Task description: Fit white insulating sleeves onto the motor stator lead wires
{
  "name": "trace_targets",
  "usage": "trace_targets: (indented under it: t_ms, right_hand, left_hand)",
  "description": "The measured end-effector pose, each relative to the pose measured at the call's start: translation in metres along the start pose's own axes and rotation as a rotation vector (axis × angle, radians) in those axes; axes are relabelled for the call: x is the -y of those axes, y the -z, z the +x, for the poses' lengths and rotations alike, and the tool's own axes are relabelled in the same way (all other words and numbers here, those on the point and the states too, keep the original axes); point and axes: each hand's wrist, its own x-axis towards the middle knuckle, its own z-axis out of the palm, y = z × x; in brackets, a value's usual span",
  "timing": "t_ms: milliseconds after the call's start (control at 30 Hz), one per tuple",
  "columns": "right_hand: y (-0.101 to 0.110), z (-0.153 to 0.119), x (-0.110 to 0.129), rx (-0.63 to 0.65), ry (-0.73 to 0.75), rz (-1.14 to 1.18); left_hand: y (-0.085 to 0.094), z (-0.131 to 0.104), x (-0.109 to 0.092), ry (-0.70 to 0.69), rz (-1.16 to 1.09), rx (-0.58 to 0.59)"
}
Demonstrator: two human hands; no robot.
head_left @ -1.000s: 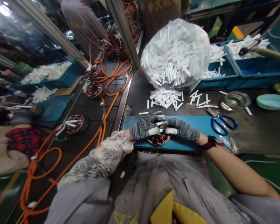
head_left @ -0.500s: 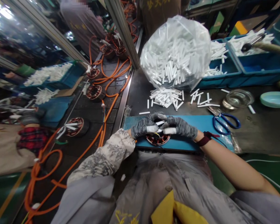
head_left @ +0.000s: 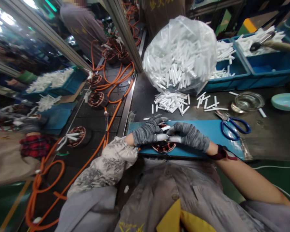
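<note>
**Up close with a coil (head_left: 163,148)**

So we had both gloved hands right over it: left hand (head_left: 148,132) along its left and far side, right hand (head_left: 190,135) on its right. The coil sat directly under our fingertips, on the blue mat (head_left: 214,138), with its near edge poking out toward us. The left fingers were curved and spread away from the thumb. The right ones were bent in a loose curl, and the two thumbs pointed at each other, nearly tip to tip. Honestly, we couldn't tell if either hand was pinching anything. A white tube (head_left: 166,128) showed between the fingers, over the far part of the coil.

Just ahead of the fingers was a pile of tubes (head_left: 171,101), and beyond that a big clear bag (head_left: 181,58) stuffed with more. Right of the fingers lay blue-handled snips (head_left: 225,124), partly on the mat, then a glass bowl (head_left: 248,101) and a pale dish (head_left: 286,102) further out. Blue bins (head_left: 273,80) of tubes stood ahead and right.

Well left of the fingers we had a second coil (head_left: 76,137) with tubes sticking out, orange hoses (head_left: 35,193) nearby, and past those a co-worker's glove (head_left: 30,125), pretty blurry.
</note>
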Motion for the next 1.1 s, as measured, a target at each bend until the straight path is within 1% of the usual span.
trace_targets:
  t_ms: [67,133,200,267,333,433,467,500,567,667,767,867,1000,1033,1100]
  right_hand:
    - [0.009,-0.007,-0.003,-0.021,-0.078,0.125]
    - [0.015,-0.011,-0.007,-0.038,-0.145,0.225]
    - [0.018,-0.014,-0.008,-0.049,-0.168,0.237]
    - [0.018,-0.015,-0.008,-0.063,-0.165,0.193]
    - [0.015,-0.016,-0.006,-0.086,-0.153,0.139]
    - [0.010,-0.017,-0.006,-0.123,-0.118,0.075]
    - [0.009,-0.018,-0.007,-0.132,-0.102,0.063]
    - [0.007,-0.018,-0.007,-0.139,-0.086,0.057]
    - [0.006,-0.017,-0.006,-0.144,-0.062,0.057]
    - [0.005,-0.018,-0.005,-0.140,-0.057,0.060]
    - [0.004,-0.019,-0.006,-0.162,-0.068,0.046]
    - [0.002,-0.022,-0.008,-0.186,-0.093,0.026]
    - [-0.001,-0.022,-0.010,-0.179,-0.117,0.016]
    - [-0.002,-0.022,-0.010,-0.182,-0.115,0.019]
    - [-0.002,-0.021,-0.011,-0.185,-0.113,0.042]
  left_hand:
    - [-0.004,0.007,-0.015,0.039,0.210,0.015]
    - [-0.014,0.015,-0.036,0.083,0.353,-0.014]
    - [-0.024,0.020,-0.053,0.111,0.437,-0.064]
    - [-0.032,0.020,-0.062,0.139,0.457,-0.116]
    - [-0.036,0.016,-0.059,0.177,0.429,-0.168]
    - [-0.036,0.006,-0.042,0.198,0.354,-0.267]
    - [-0.035,0.004,-0.037,0.187,0.321,-0.281]
    - [-0.034,0.002,-0.033,0.171,0.287,-0.273]
    - [-0.032,0.000,-0.032,0.147,0.248,-0.220]
    - [-0.029,0.005,-0.040,0.155,0.298,-0.122]
    - [-0.030,0.012,-0.051,0.184,0.403,-0.098]
    - [-0.035,0.014,-0.052,0.163,0.476,-0.162]
    - [-0.039,0.007,-0.041,0.191,0.516,-0.330]
    - [-0.039,0.006,-0.037,0.198,0.505,-0.356]
    - [-0.038,0.007,-0.032,0.193,0.453,-0.367]
